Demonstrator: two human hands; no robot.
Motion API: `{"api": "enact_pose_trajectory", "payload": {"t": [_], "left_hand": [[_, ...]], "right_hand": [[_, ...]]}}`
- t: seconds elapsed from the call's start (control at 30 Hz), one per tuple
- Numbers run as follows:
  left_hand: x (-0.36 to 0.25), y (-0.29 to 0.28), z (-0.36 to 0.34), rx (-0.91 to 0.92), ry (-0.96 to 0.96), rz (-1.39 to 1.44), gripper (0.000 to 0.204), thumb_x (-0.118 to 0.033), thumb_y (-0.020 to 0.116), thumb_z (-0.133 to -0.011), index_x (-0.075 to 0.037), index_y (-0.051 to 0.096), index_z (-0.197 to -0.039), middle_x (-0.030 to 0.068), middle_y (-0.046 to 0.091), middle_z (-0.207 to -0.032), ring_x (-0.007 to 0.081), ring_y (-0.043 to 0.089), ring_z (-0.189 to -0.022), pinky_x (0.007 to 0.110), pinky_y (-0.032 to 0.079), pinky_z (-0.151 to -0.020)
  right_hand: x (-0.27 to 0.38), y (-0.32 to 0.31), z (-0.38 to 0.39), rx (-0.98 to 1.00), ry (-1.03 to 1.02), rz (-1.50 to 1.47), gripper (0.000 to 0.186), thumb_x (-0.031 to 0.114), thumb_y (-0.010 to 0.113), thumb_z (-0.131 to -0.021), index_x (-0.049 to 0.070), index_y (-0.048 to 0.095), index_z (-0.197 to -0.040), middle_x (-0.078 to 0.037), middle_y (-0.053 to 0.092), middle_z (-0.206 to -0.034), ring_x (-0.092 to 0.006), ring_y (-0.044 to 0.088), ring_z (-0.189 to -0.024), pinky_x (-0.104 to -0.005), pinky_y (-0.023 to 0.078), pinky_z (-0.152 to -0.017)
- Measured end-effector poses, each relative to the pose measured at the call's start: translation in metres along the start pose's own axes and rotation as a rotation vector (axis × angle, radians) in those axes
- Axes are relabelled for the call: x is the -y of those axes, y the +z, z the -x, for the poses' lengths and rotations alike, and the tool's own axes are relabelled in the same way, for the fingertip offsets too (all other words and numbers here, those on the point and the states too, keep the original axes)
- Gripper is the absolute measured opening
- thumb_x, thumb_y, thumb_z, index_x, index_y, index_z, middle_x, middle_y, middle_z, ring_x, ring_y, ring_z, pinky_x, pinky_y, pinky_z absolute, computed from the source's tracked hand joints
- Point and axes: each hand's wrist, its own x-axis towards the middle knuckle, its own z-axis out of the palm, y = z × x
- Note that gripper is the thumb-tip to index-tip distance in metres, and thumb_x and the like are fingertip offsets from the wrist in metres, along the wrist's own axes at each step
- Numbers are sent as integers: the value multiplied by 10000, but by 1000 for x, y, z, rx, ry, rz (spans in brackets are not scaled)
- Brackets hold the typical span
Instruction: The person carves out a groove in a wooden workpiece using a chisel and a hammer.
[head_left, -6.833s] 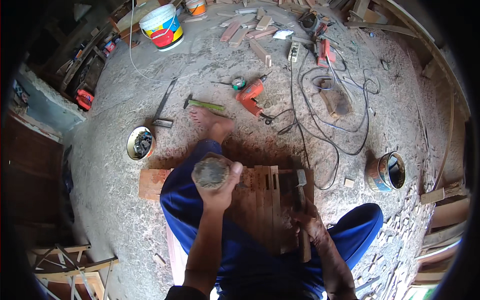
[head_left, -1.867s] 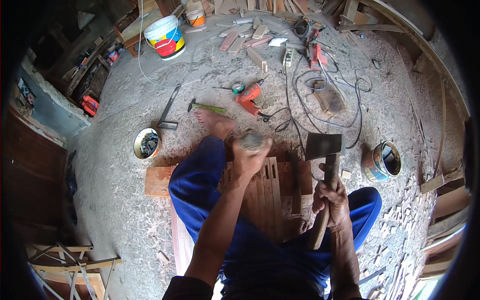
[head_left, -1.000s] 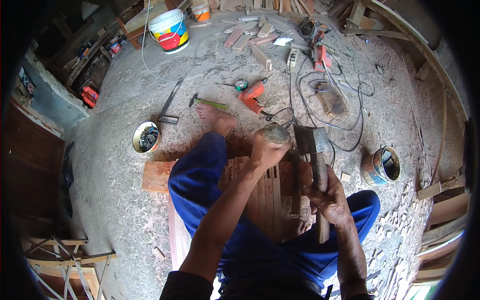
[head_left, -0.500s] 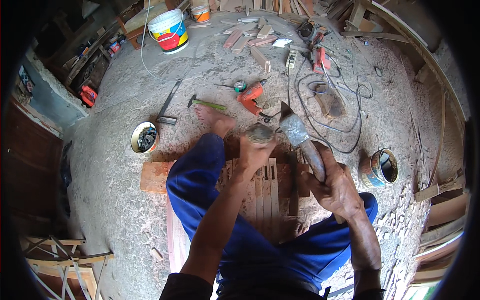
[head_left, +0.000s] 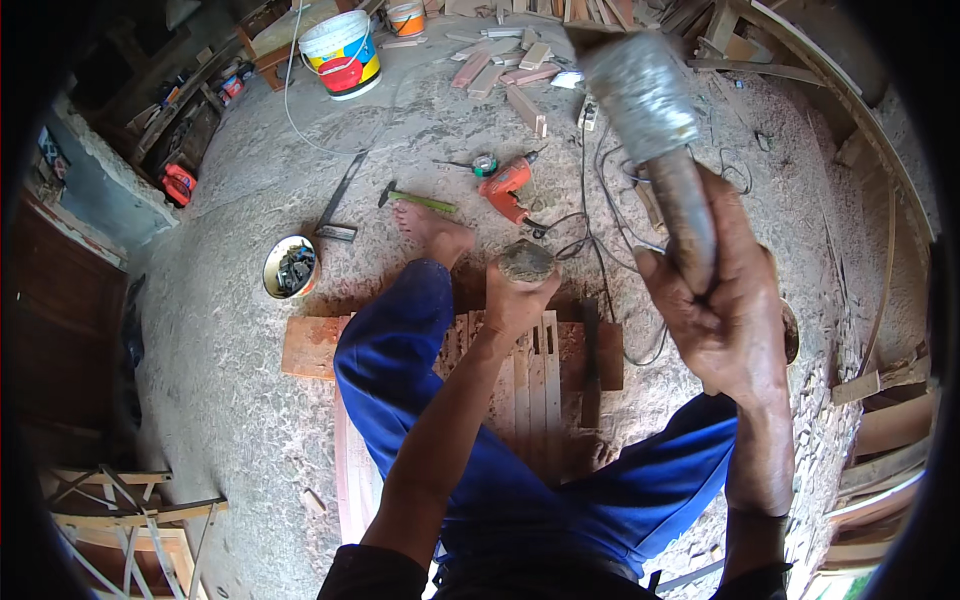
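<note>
My left hand (head_left: 517, 298) is closed around an upright tool with a round, battered top (head_left: 525, 259), above slotted wooden pieces (head_left: 535, 390) lying between my legs on an orange-brown board (head_left: 305, 347); the tool's lower part is hidden. My right hand (head_left: 725, 305) grips a hatchet (head_left: 645, 95) raised high on the right, its metal head toward the top of the view, its dark blade partly cut off by the hatchet's own angle. A dark strip (head_left: 590, 370) rests on the board beside the slotted pieces. My bare left foot (head_left: 428, 230) is beside a small green-handled hammer (head_left: 420, 199).
An orange drill (head_left: 505, 190), a try square (head_left: 335, 232), cables and a can of dark metal bits (head_left: 292, 268) lie around me. A colourful bucket (head_left: 342, 62) and scattered offcuts (head_left: 525, 105) are farther ahead. Lumber (head_left: 895, 430) is stacked at the right wall.
My right hand has swung the hatchet up and rightward, much nearer the camera, covering the paint can at right. My left hand shifted slightly, still gripping the round-topped tool.
</note>
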Motion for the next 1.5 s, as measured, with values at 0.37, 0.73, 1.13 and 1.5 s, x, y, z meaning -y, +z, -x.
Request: {"api": "enact_pose_trajectory", "payload": {"t": [0.37, 0.73, 1.13, 1.5], "left_hand": [[6, -2, -13, -42, -105, 58, 154, -26, 782, -796, 18, 683, -905, 62, 723, -845, 131, 667, -745, 299, 530, -689], [44, -6, -13, -3, -220, 29, 127, 25, 714, -820, 13, 642, -925, 50, 672, -838, 110, 616, -712, 280, 485, -595], [13, -61, 54, -673, -214, 87, 107, 16, 692, -854, -13, 598, -898, 66, 657, -838, 151, 621, -696, 282, 546, -650], [-1, 20, -4, 86, 67, 4, 117, -10, 761, -794, -9, 645, -792, 34, 667, -716, 117, 613, -630, 299, 495, -592]], "right_hand": [[-53, 23, -5, 364, -71, 188, 524, -39, 623, -782, -30, 469, -1283, -229, 688, -863, -350, 720, -757, -429, 605, -681], [-60, 50, -32, 793, -9, 692, 464, 39, 614, -819, 4, 432, -1245, -261, 680, -826, -397, 704, -739, -493, 579, -667], [-76, 28, 58, 418, 284, 7, 552, 94, 691, -821, 41, 488, -1332, -246, 694, -862, -419, 707, -824, -482, 552, -749], [-77, 23, 72, 217, 527, -262, 497, 112, 721, -873, 53, 514, -1321, -97, 656, -946, -191, 629, -859, -354, 527, -823]]}}
